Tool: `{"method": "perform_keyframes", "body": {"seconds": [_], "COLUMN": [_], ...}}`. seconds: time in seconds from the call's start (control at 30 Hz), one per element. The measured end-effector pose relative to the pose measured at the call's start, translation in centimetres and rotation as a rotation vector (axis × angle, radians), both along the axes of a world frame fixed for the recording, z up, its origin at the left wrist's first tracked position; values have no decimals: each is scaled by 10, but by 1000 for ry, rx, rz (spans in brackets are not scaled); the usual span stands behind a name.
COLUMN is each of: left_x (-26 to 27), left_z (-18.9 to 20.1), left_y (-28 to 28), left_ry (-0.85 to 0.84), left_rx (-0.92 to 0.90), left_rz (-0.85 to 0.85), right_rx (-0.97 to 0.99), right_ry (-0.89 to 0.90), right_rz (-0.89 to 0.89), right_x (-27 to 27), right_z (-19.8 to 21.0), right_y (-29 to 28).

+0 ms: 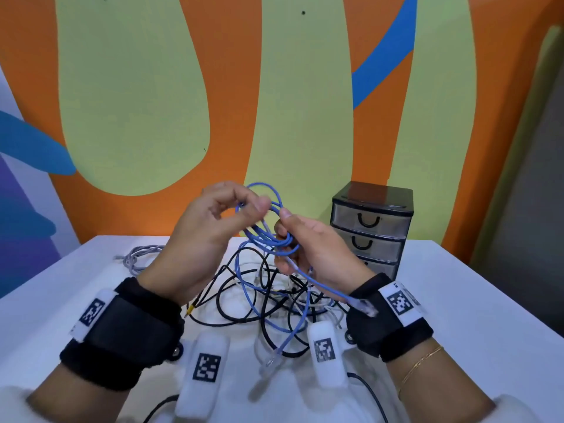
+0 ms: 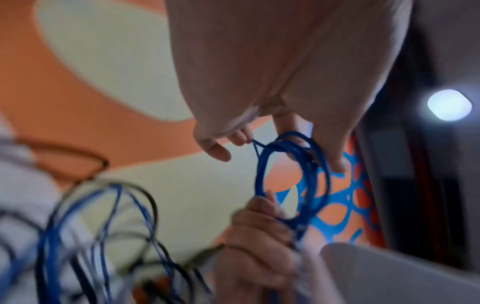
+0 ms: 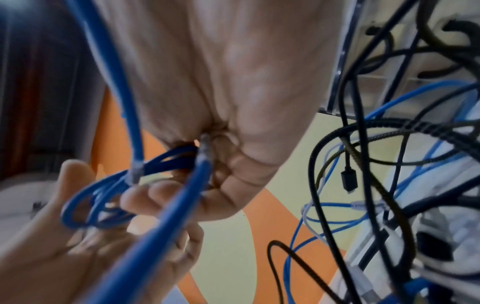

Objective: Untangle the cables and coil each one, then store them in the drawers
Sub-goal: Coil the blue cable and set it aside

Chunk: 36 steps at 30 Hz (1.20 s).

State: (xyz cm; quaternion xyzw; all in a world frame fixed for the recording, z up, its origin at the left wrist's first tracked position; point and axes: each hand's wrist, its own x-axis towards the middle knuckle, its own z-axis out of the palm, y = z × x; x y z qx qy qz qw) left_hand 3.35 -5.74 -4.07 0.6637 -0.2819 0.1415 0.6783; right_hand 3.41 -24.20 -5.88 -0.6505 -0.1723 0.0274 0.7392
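Blue coil (image 1: 268,227): several loops of blue cable, held in the air above the table's (image 1: 457,300) centre, at 12 o'clock from the tangle (image 1: 274,300). Held high, in my judgement, so the loops hang free of the other leads while being wound.

Right hand (image 1: 314,248): at 3 o'clock of the coil, fingers curled round its lower arc, thumb on top. It serves as the anchor. One plug end (image 1: 364,306) trails back over the right wrist band.

Left hand (image 1: 210,227): at 9 o'clock of the coil, thumb and fingertips pinching a strand at the upper arc, probably laying on a further loop.

Tangle: black, blue and pale leads crossed on the table at 6 o'clock from the hands. Whether the coil's cable runs down into it cannot be told.

Grey cable (image 1: 137,254): loosely bundled at 10 o'clock of the tangle, apart from it.

Drawers (image 1: 370,230): small three-drawer unit at 2 o'clock, against the wall, all shut. Storage not yet begun.
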Motion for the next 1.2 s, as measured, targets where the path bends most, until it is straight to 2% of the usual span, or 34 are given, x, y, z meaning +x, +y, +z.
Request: {"method": "perform_keyframes", "body": {"seconds": [0.1,0.17,0.2,0.3,0.37,0.47,0.63,0.77,0.83,0.97,1.1,1.2], "left_x": [5,9,12,15,19,20,8,8,11,14,23,30], "left_z": [5,7,7,7,6,3,1,-12,-17,-16,-10,-9], "left_y": [-2,2,3,9,19,29,10,0,-1,-1,13,28], "left_ry": [318,431,450,437,322,125,94,34,6,-75,-52,-64], "left_rx": [-452,-600,-615,-490,-330,-135,126,351,288,25,-298,-267], "left_rz": [-177,-165,-131,15,162,347,276,286,310,452,543,656], "right_rx": [21,76,100,133,137,64,-9,-33,-54,-131,-213,-119], "right_ry": [-2,21,38,80,68,-47,-154,-166,-160,-150,-178,-153], "right_rz": [27,39,36,-13,-94,-210,-325,-316,-280,-240,-227,-242], "right_x": [0,1,2,3,6,10,10,9,8,6,6,8], "right_z": [-1,-3,-5,-7,-7,-8,-10,-10,-10,-7,-6,-9], "right_y": [3,3,1,-2,-6,-7,5,6,7,8,4,5]}}
